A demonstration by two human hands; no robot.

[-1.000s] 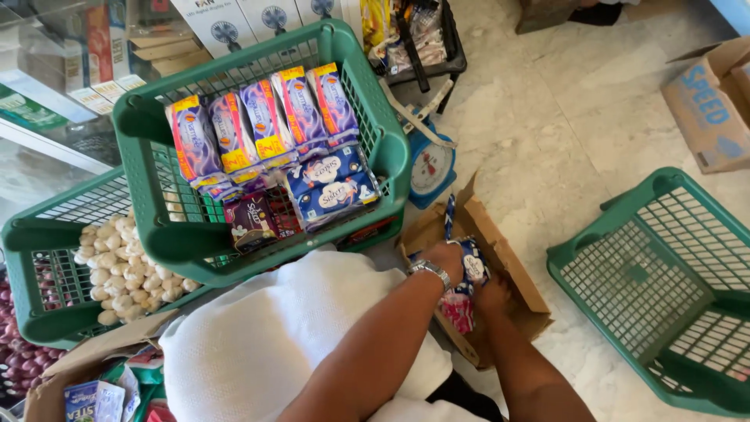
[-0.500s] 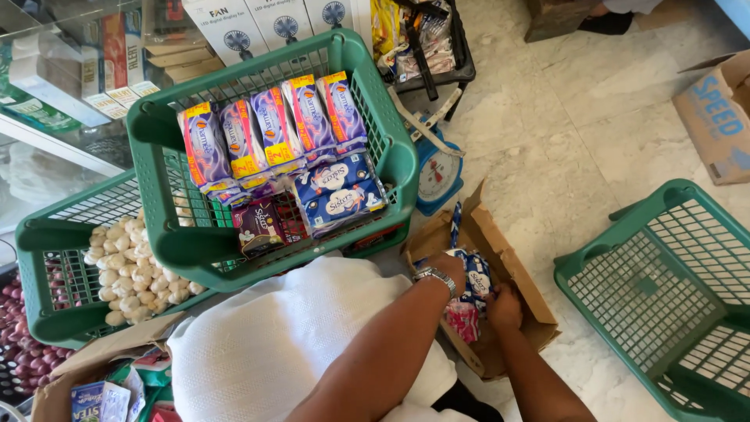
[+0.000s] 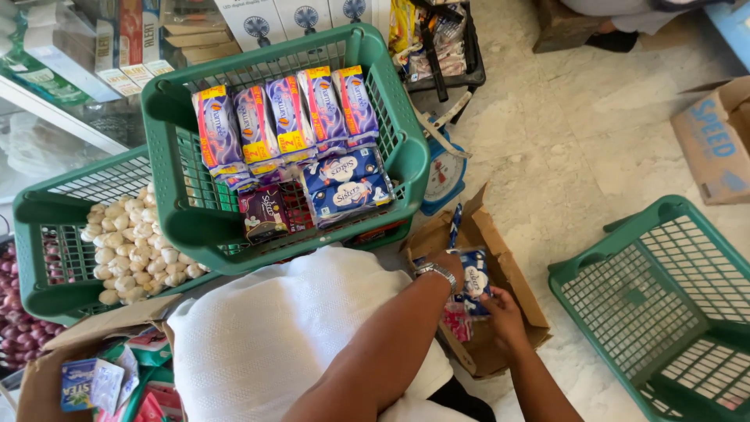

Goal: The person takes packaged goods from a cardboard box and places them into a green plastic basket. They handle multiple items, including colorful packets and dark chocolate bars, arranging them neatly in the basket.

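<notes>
Hands (image 3: 469, 293) w/ grip clenched on blue pack (image 3: 474, 280) over cardboard box (image 3: 512, 273); green basket (image 3: 391, 117) holds packs.

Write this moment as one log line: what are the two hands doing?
left hand: holds blue packet | right hand: on same packet | place: inside open cardboard box | nearby: green basket of packets

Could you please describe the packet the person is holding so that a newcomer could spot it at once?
Find the open brown cardboard box on the pale floor beside the full green plastic basket. Over it, the left hand holds a small blue-and-white packet, bluer than the pink packets below.
</notes>
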